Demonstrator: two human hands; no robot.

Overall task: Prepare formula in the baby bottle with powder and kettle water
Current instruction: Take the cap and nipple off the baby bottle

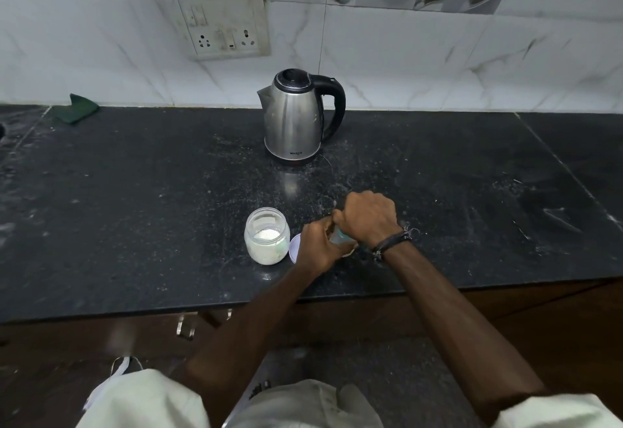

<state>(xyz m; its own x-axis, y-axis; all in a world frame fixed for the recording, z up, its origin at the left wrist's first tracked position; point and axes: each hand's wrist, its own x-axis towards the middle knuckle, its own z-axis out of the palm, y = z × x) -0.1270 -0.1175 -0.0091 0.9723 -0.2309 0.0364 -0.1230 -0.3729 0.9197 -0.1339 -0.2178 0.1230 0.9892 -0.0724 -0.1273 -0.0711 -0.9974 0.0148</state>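
Low centre of the frame, both hands close on the baby bottle (340, 237): left hand (318, 245) wraps its body, right hand (367, 218) clamps the top. Open powder jar (267, 240) stands just left; kettle (296, 117) behind, upper centre.

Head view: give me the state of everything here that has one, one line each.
Kettle: upright on the counter, lid closed, no hand on it.
Powder jar: upright, open, white powder inside.
Jar lid: off, lying beside the jar.
Baby bottle: mostly hidden between both hands.
Left hand: curled round the bottle.
Right hand: curled over the bottle's top.
Green cloth: lying by the wall.
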